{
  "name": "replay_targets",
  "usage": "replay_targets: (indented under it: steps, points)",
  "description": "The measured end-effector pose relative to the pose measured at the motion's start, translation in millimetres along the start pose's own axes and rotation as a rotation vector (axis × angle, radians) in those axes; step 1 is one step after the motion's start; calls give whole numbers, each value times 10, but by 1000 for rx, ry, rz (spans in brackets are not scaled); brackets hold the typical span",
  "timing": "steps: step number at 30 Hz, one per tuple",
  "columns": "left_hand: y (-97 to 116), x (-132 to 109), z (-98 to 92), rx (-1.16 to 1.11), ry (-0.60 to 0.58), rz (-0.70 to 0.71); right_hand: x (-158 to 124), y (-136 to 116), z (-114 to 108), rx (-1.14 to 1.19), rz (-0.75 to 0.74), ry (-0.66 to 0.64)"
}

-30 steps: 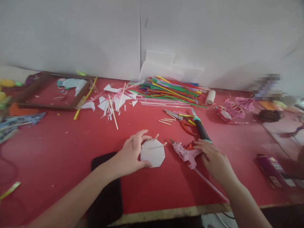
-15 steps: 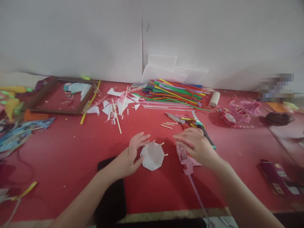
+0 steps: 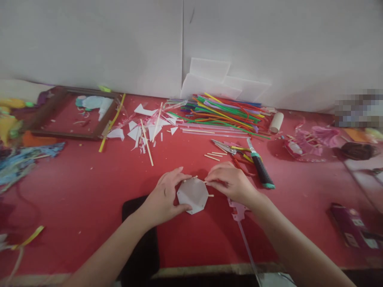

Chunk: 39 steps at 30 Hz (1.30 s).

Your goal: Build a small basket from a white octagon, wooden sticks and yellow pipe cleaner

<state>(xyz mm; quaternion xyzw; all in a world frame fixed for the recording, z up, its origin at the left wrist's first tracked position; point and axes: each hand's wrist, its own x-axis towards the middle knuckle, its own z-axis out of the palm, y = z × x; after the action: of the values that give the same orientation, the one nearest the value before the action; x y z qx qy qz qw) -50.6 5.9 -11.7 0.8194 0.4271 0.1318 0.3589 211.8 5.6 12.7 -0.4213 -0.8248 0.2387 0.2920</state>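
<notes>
A white eight-sided plate [image 3: 193, 195] lies flat on the red table, with short wooden sticks standing out from its upper and right edges. My left hand [image 3: 166, 195] grips the plate's left side, thumb on its lower edge and fingers at the top. At the upper right edge, my right hand [image 3: 230, 181] pinches one of these little sticks between thumb and fingertips. Below the right hand lies what looks like a pink hot glue gun [image 3: 238, 211], partly hidden, with a long pale stick trailing to the table edge.
Cut sticks [image 3: 212, 157], scissors [image 3: 223, 146], a utility knife [image 3: 261, 169] and red-handled pliers [image 3: 243, 165] lie beyond. Coloured pipe cleaners [image 3: 224, 113] and white scraps [image 3: 152, 127] are farther back. A dark frame [image 3: 67, 136] stands left; a black phone-like slab [image 3: 143, 247] lies near me.
My right hand has moved left from above the pink glue gun to the plate's upper right edge and closed on a stick. My left thumb has come down onto the plate.
</notes>
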Motion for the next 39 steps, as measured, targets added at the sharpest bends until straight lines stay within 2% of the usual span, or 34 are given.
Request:
replay_targets:
  steps: [8, 20, 26, 29, 33, 36, 38, 39]
  points:
    - [36, 12, -25, 5, -41, -25, -18, 63, 54, 7, -101, 4]
    - [-1, 7, -4, -32, 18, 6, -30, 107, 92, 65, -121, -23]
    - [7, 6, -6, -12, -1, -1, -38, 122, 82, 89, -128, 1]
    - [3, 0, -2, -4, 4, 8, -28, 93, 72, 81, -113, -32]
    - [-14, -3, 9, -2, 22, 19, -9, 47, -23, 41, -29, -101]
    - [-17, 0, 18, 5, 18, 41, 6, 159, -209, -76, 141, 34]
    - [-13, 2, 26, 17, 27, 55, 16, 340, -363, -261, 296, 166]
    - [-10, 2, 31, 25, 41, 58, 19, 451, -434, -369, 352, 170]
